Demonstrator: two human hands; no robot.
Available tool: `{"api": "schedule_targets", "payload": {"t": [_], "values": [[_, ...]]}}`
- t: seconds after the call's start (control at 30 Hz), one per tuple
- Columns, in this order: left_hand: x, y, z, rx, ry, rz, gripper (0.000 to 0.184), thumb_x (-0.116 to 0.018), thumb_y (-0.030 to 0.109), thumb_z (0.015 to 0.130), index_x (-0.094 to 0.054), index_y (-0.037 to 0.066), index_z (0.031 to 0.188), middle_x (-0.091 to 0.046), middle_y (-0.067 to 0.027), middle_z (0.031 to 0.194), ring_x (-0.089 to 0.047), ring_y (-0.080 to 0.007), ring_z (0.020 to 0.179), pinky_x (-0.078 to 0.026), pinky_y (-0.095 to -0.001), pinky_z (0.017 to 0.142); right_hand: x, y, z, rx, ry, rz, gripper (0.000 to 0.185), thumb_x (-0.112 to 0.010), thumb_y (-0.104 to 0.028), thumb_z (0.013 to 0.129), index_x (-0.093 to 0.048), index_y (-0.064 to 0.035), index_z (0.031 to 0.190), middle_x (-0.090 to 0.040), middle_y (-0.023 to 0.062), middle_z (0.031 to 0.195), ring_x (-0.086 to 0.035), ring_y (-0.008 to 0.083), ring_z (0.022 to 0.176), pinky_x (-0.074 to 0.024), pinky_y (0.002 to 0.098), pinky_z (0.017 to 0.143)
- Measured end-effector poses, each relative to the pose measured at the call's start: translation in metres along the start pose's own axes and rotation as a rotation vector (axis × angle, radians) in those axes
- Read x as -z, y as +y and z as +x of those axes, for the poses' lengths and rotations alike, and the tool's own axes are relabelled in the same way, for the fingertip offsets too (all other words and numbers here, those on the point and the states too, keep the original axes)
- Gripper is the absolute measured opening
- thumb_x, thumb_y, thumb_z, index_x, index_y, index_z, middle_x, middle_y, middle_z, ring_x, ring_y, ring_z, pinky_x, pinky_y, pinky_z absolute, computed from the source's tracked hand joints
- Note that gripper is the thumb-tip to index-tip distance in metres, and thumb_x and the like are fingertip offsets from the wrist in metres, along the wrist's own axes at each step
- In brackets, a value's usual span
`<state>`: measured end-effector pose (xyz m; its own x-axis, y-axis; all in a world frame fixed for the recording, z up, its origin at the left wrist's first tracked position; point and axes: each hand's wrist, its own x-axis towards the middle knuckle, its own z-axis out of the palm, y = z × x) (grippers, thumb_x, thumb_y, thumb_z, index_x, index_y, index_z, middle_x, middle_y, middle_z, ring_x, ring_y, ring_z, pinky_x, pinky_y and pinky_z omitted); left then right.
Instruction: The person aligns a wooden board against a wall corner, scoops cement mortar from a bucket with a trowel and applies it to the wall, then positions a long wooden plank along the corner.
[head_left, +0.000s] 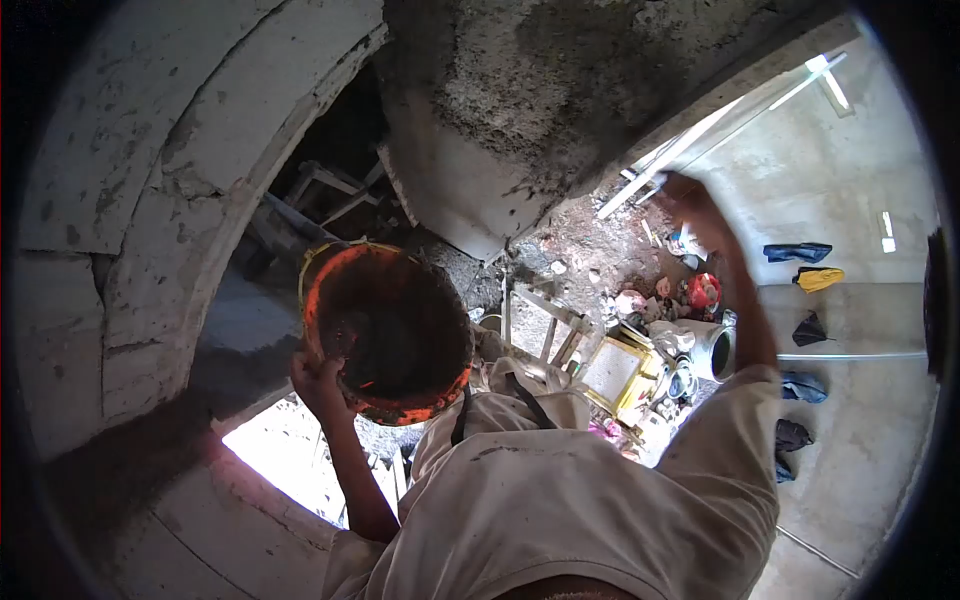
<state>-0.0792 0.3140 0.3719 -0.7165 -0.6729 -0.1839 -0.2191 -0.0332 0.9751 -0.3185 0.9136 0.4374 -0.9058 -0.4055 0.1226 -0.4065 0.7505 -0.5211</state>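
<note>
My left hand (322, 384) grips the rim of an orange bucket (468, 372), with the thumb over the edge and the fingers round the outside. The bucket is tilted so its mouth faces me, and its inside is dark and caked with what looks like wet mortar. Off to the right, my right hand (690, 205) is raised at the end of a stretched arm, near the slanted concrete edge. Motion and shade blur its fingers, so I cannot make out whether anything is in them. Above the bucket, a concrete surface (560, 90) carries rough, dark, damp-looking mortar.
Grey block wall (130, 200) curves along the left. Below lies a littered floor with a wooden frame (545, 310), a yellow-edged board (612, 372), a red container (703, 290) and a large pale drum (708, 345). Clothes (797, 252) hang on the right wall.
</note>
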Motion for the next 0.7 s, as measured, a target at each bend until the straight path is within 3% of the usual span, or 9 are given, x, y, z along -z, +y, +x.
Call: {"api": "schedule_targets", "payload": {"t": [0.07, 0.17, 0.23, 0.3, 0.37, 0.43, 0.5, 0.63, 0.7], "values": [[-0.025, 0.042, -0.023, 0.175, 0.006, -0.158, 0.027, -0.067, 0.002, 0.064, -0.044, 0.007, 0.077, -0.045, -0.0005, 0.078, -0.046, -0.0118, 0.069, -0.043, -0.0293, 0.063, 0.118, -0.116, 0.03, -0.249, 0.022, 0.353, 0.037, -0.057, -0.024, 0.09, -0.056, 0.0012, 0.118, -0.063, 0.0049, 0.094, -0.057, 0.0132, 0.077, -0.0486, 0.0286, 0.073], [-0.039, 0.038, -0.019, 0.023, 0.01, -0.011, 0.029, -0.064, 0.004, 0.061, -0.047, 0.008, 0.085, -0.044, -0.0016, 0.083, -0.049, -0.0142, 0.075, -0.045, -0.0287, 0.066, 0.192, -0.226, 0.041, -0.218, 0.057, -0.343, 0.033, -0.061, -0.02, 0.091, -0.056, -0.0044, 0.12, -0.061, -0.0002, 0.088, -0.048, 0.0065, 0.068, -0.042, 0.0248, 0.059], [-0.052, 0.035, -0.013, -0.037, -0.031, -0.117, 0.029, -0.064, 0.003, 0.062, -0.047, 0.008, 0.084, -0.042, -0.0009, 0.082, -0.048, -0.0137, 0.075, -0.044, -0.0275, 0.068, 0.188, -0.213, 0.039, 0.267, 0.057, -0.482, 0.036, -0.063, -0.022, 0.089, -0.055, -0.0048, 0.12, -0.06, 0.0023, 0.086, -0.051, 0.0098, 0.069, -0.0446, 0.0268, 0.064], [-0.067, 0.039, -0.011, -0.066, -0.059, -0.024, 0.028, -0.067, 0.003, 0.061, -0.048, 0.004, 0.081, -0.046, -0.0009, 0.083, -0.048, -0.0135, 0.074, -0.044, -0.029, 0.07, 0.143, -0.254, 0.021, 0.128, -0.121, -0.711, 0.039, -0.069, -0.021, 0.081, -0.057, -0.0097, 0.117, -0.064, 0.0109, 0.094, -0.061, 0.03, 0.077, -0.0497, 0.0391, 0.069], [-0.083, 0.053, -0.01, -0.217, -0.122, -0.031, 0.028, -0.067, 0.004, 0.061, -0.047, 0.003, 0.081, -0.046, -0.002, 0.081, -0.047, -0.0132, 0.076, -0.043, -0.0291, 0.072, 0.083, -0.256, 0.009, 0.419, -0.212, -0.645, 0.023, -0.064, -0.022, 0.08, -0.061, -0.0105, 0.1, -0.064, 0.0064, 0.095, -0.064, 0.0272, 0.083, -0.0519, 0.0414, 0.073], [-0.094, 0.074, -0.008, -0.369, -0.139, 0.123, 0.026, -0.066, 0.0, 0.063, -0.045, 0.008, 0.077, -0.037, 0.002, 0.074, -0.041, -0.0103, 0.069, -0.038, -0.0246, 0.064, 0.013, -0.277, 0.009, 0.175, -0.439, -0.898, 0.022, -0.061, -0.016, 0.079, -0.061, -0.0086, 0.1, -0.063, 0.0091, 0.089, -0.064, 0.0232, 0.089, -0.0503, 0.0411, 0.077], [-0.099, 0.098, -0.01, -0.433, -0.197, 0.245, 0.025, -0.064, 0.0, 0.064, -0.046, 0.004, 0.08, -0.045, -0.0034, 0.08, -0.046, -0.0126, 0.075, -0.04, -0.0279, 0.07, -0.045, -0.263, 0.009, 0.503, -0.092, -0.858, 0.021, -0.06, -0.017, 0.079, -0.063, -0.0092, 0.098, -0.061, 0.0084, 0.084, -0.062, 0.023, 0.083, -0.0499, 0.0381, 0.068], [-0.118, 0.151, -0.028, -0.583, -0.404, 0.143, 0.021, -0.057, -0.005, 0.067, -0.046, 0.0, 0.085, -0.059, -0.012, 0.096, -0.051, -0.0146, 0.082, -0.042, -0.0299, 0.076, -0.122, -0.261, 0.038, 0.317, -0.202, -0.973, 0.035, -0.058, -0.017, 0.08, -0.058, -0.0013, 0.111, -0.058, 0.0069, 0.086, -0.058, 0.0212, 0.081, -0.0449, 0.037, 0.073], [-0.119, 0.159, -0.028, -0.7, -0.461, 0.146, 0.02, -0.056, -0.006, 0.068, -0.046, 0.0, 0.085, -0.06, -0.0127, 0.101, -0.05, -0.0136, 0.082, -0.042, -0.0283, 0.075, -0.144, -0.257, 0.043, 0.415, 0.021, -1.026, 0.017, -0.058, -0.02, 0.078, -0.065, -0.0062, 0.086, -0.057, 0.006, 0.079, -0.057, 0.021, 0.074, -0.0384, 0.0351, 0.069]]}}
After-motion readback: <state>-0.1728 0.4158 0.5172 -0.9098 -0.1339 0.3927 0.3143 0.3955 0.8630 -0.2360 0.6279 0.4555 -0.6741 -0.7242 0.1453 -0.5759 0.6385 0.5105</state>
